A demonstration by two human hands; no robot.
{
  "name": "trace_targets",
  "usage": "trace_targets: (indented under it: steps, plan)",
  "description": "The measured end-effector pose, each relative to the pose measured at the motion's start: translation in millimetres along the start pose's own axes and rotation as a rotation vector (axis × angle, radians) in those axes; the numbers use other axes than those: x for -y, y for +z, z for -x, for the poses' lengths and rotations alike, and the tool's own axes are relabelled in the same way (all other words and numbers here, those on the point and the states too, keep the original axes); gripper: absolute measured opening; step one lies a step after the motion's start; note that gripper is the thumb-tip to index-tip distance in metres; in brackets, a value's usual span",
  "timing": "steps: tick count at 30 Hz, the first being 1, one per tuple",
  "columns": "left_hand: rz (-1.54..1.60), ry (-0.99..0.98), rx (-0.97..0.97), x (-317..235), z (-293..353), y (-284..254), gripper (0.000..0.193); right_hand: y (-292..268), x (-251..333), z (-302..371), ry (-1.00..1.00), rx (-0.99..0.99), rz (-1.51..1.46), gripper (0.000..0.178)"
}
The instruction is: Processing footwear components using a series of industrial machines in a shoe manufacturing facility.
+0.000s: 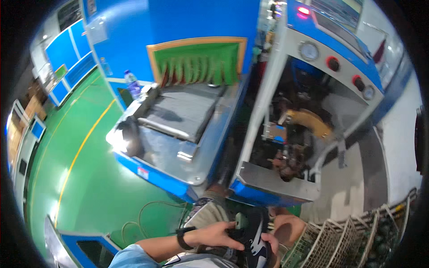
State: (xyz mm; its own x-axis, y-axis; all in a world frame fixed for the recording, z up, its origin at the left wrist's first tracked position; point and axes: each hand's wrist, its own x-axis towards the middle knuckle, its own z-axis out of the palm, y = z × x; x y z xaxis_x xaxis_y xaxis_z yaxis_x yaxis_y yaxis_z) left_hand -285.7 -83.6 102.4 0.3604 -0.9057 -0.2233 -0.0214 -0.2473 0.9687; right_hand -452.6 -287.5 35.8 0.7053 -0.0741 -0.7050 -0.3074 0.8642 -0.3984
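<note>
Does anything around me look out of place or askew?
A thin hose or cable lies in loose loops on the green floor, left of the dark shoe in your hands, where a foot might catch it.

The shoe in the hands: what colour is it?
The shoe is mostly black with white; head view.

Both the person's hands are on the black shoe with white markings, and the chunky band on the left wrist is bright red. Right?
Almost! The chunky wristband isn't bright red: the head view shows it is black. The left hand and right hand really are on the black shoe with white markings.
</note>
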Motion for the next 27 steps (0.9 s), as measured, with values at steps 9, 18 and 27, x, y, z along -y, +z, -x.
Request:
trace_targets:
  steps: [9, 18, 27]
  plan:
    - [-0.380, 0.872, -0.049, -6, -38, 30, 0.018, 44, 106, 25, -0.852, 0.090, 0.061, 0.079]
    - [0.456, 0.098, -0.192, -23, -135, -4, 0.022, 177, 254, 59, -1.062, -0.245, 1.056, 0.077]
    - [0.821, 0.024, -0.115, -23, -178, -10, 0.018, 188, 313, 5, -0.714, -0.478, 1.663, 0.079]
